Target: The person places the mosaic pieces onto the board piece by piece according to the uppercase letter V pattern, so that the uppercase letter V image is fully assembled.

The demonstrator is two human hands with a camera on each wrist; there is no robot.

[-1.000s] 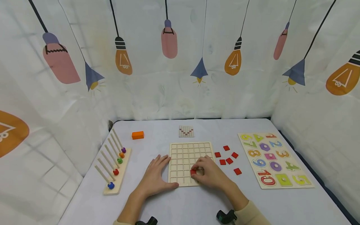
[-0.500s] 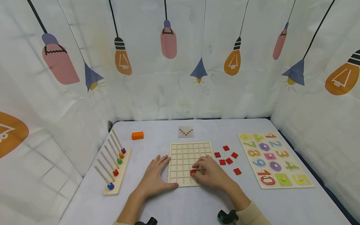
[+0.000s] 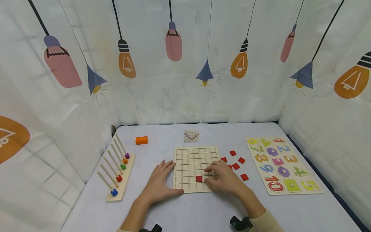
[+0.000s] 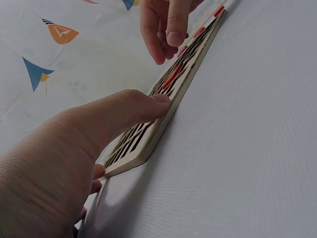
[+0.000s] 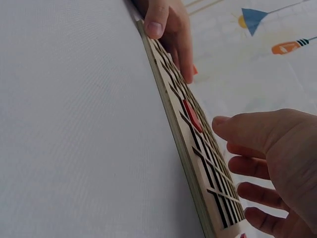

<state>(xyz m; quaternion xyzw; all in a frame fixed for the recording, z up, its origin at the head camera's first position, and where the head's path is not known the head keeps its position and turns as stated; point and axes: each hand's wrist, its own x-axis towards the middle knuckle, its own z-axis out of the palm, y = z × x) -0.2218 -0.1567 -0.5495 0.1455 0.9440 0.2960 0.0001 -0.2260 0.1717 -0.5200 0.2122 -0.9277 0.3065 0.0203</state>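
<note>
A wooden grid board (image 3: 185, 161) lies in front of the person, with one red square tile (image 3: 198, 178) in a cell near its front edge. The left hand (image 3: 162, 180) rests at the board's left front corner, its thumb (image 4: 143, 106) on the front rim and its fingers stretched along the left side. Over the right part of the board hovers the right hand (image 3: 223, 178), fingers loosely bent and holding nothing. Its thumb (image 5: 237, 128) is near the red tile in the right wrist view. Several loose red tiles (image 3: 236, 166) lie right of the board, one partly hidden by this hand.
Behind the board lies a small card (image 3: 191, 136) with a red pattern on a grid. A peg rack (image 3: 127, 174) with coloured beads and an orange block (image 3: 141, 140) are at left. At right lies a number puzzle board (image 3: 284, 166).
The right hand has let go of the red tile and shifted right, leaving the tile in its cell. The left hand stays where it was.
</note>
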